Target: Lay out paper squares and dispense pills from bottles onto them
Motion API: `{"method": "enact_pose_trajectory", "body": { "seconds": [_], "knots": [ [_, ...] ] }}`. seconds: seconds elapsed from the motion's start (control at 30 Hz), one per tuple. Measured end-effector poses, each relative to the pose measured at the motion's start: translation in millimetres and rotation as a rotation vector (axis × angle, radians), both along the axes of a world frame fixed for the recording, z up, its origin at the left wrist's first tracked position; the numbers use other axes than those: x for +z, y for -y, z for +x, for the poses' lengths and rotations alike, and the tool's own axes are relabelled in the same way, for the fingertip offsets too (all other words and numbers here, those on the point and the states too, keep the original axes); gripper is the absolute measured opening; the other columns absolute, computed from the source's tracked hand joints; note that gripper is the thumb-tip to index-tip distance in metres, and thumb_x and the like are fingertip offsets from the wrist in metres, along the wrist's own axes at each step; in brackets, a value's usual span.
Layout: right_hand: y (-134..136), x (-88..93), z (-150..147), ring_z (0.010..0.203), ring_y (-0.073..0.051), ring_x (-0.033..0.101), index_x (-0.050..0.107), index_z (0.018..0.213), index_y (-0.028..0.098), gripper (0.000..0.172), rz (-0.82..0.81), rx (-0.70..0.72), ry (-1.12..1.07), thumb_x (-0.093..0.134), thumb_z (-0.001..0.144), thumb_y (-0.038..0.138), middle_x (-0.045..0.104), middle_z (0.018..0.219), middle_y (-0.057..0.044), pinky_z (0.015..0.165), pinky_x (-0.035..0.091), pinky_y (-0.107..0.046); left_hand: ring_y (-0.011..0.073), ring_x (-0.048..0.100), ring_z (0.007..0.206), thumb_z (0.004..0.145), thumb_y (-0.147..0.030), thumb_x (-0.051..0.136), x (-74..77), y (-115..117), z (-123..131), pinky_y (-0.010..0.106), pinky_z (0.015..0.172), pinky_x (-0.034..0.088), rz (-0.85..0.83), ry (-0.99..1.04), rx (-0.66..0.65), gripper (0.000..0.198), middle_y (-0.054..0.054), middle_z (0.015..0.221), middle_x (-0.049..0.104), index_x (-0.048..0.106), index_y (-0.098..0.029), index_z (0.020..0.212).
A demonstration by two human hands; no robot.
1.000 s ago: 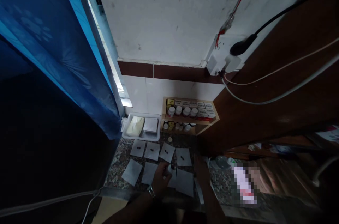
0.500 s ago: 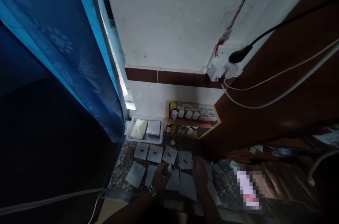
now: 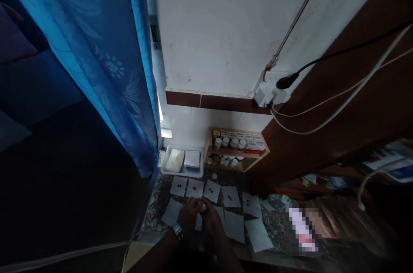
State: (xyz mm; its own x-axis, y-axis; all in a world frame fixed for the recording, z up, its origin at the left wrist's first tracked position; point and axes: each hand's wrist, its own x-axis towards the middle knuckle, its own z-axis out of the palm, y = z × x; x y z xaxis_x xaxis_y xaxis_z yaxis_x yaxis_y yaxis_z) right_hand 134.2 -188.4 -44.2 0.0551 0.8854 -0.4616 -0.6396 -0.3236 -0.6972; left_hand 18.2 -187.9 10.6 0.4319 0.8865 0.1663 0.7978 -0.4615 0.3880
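My left hand [image 3: 189, 214], with a watch on its wrist, is closed around a small white bottle [image 3: 202, 208]. My right hand [image 3: 211, 216] meets it at the bottle, fingers curled; what they hold, if anything, is hidden. Both hands hover over the front row of paper squares, covering parts of some. In the back row, small dark pills lie on paper squares [image 3: 178, 186], [image 3: 212, 191] and on the rightmost paper square [image 3: 251, 205]. The front-row paper square [image 3: 234, 226] right of my hands shows bare paper. A round pale cap [image 3: 214, 176] rests on the counter behind the papers.
A clear plastic tray [image 3: 182, 174] at the back left holds a yellowish packet and a white paper stack. Beside it stands a wooden rack [image 3: 226, 152] with bottles and boxes. A blue curtain [image 3: 129, 105] hangs left; cables [image 3: 309, 131] loop from a wall socket at the right.
My right hand has moved left from beside the back-right papers to the bottle in my left hand. The rightmost back paper with its pills has come into view. The camera view has shifted slightly.
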Motion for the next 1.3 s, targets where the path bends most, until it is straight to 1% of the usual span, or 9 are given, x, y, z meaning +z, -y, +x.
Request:
{"method": "enact_pose_trajectory", "body": {
  "seconds": [0.13,0.33,0.57,0.7,0.8,0.93,1.07,1.2,1.3],
  "knots": [
    [-4.7,1.8,-9.0,0.088,-0.019,0.062,0.071,0.077,0.019,0.027,-0.042,0.002,-0.166,0.075,0.055,0.034,0.07,0.087,-0.005,0.082,0.047,-0.031,0.0187,0.052,0.086,0.086,-0.013,0.046,1.0,-2.4,-9.5,0.028,0.07,0.048,0.049,0.017,0.051,0.023,0.005,0.089,0.058,0.057,-0.021,0.104],
    [-9.8,6.4,-18.8,0.093,-0.02,0.062,0.072,0.079,0.017,0.03,-0.086,0.043,-0.273,0.079,0.052,0.03,0.071,0.092,-0.008,0.087,0.046,-0.031,0.0173,0.053,0.085,0.087,-0.015,0.043,-9.1,-1.6,-27.7,0.027,0.069,0.049,0.109,0.108,0.093,0.026,0.005,0.088,0.058,0.058,-0.023,0.107],
    [-10.3,19.7,-26.5,0.095,-0.022,0.062,0.072,0.082,0.017,0.032,-0.088,0.084,-0.239,0.076,0.054,0.032,0.07,0.093,-0.009,0.089,0.045,-0.034,0.0181,0.054,0.091,0.085,-0.018,0.044,-7.2,5.0,-45.2,0.031,0.078,0.049,0.037,0.331,0.143,0.031,0.008,0.097,0.058,0.06,-0.022,0.111],
    [-9.9,21.8,-26.8,0.099,-0.025,0.06,0.071,0.085,0.018,0.033,-0.038,0.121,-0.156,0.073,0.055,0.031,0.07,0.097,-0.01,0.09,0.044,-0.038,0.0198,0.054,0.095,0.082,-0.018,0.046,-5.7,3.9,-50.4,0.034,0.083,0.048,-0.049,0.395,0.171,0.033,0.009,0.1,0.059,0.061,-0.023,0.111],
    [-9.5,19.7,-26.6,0.098,-0.025,0.061,0.071,0.086,0.018,0.034,-0.007,0.146,-0.072,0.073,0.053,0.026,0.069,0.097,-0.009,0.089,0.045,-0.039,0.021,0.054,0.096,0.078,-0.017,0.049,-9.6,2.4,-51.3,0.037,0.084,0.048,-0.138,0.44,0.219,0.033,0.008,0.1,0.059,0.063,-0.022,0.107],
    [-9.3,15.6,-31.0,0.09,-0.023,0.063,0.072,0.079,0.019,0.031,-0.063,0.164,0.012,0.074,0.049,0.023,0.071,0.089,-0.007,0.085,0.047,-0.037,0.0211,0.055,0.096,0.075,-0.017,0.051,-20.0,4.5,-51.7,0.037,0.084,0.047,-0.211,0.531,0.277,0.029,0.008,0.101,0.06,0.063,-0.02,0.101],
    [-11.1,6.9,-39.1,0.085,-0.023,0.064,0.072,0.075,0.018,0.029,-0.128,0.135,0.068,0.073,0.047,0.024,0.072,0.083,-0.007,0.083,0.047,-0.038,0.0202,0.058,0.085,0.073,-0.022,0.052,-34.0,10.4,-56.8,0.035,0.075,0.049,-0.248,0.613,0.368,0.023,0.007,0.09,0.063,0.062,-0.018,0.093],
    [-10.2,-9.7,-48.7,0.087,-0.027,0.064,0.072,0.072,0.019,0.024,-0.034,0.146,0.433,0.068,0.052,0.03,0.072,0.081,-0.008,0.082,0.047,-0.042,0.0218,0.06,0.08,0.064,-0.025,0.056,-47.5,16.0,-72.3,0.037,0.074,0.05,-0.262,0.688,0.536,0.026,0.006,0.085,0.064,0.061,-0.017,0.089],
    [-4.3,-24.3,-62.8,0.091,-0.029,0.063,0.073,0.074,0.022,0.021,0.088,0.254,0.671,0.064,0.057,0.03,0.072,0.085,-0.007,0.087,0.044,-0.043,0.0245,0.062,0.086,0.061,-0.027,0.058,-53.9,20.3,-88.5,0.04,0.078,0.05,-0.31,0.768,0.677,0.033,0.007,0.09,0.066,0.061,-0.016,0.092]
  ]
}}
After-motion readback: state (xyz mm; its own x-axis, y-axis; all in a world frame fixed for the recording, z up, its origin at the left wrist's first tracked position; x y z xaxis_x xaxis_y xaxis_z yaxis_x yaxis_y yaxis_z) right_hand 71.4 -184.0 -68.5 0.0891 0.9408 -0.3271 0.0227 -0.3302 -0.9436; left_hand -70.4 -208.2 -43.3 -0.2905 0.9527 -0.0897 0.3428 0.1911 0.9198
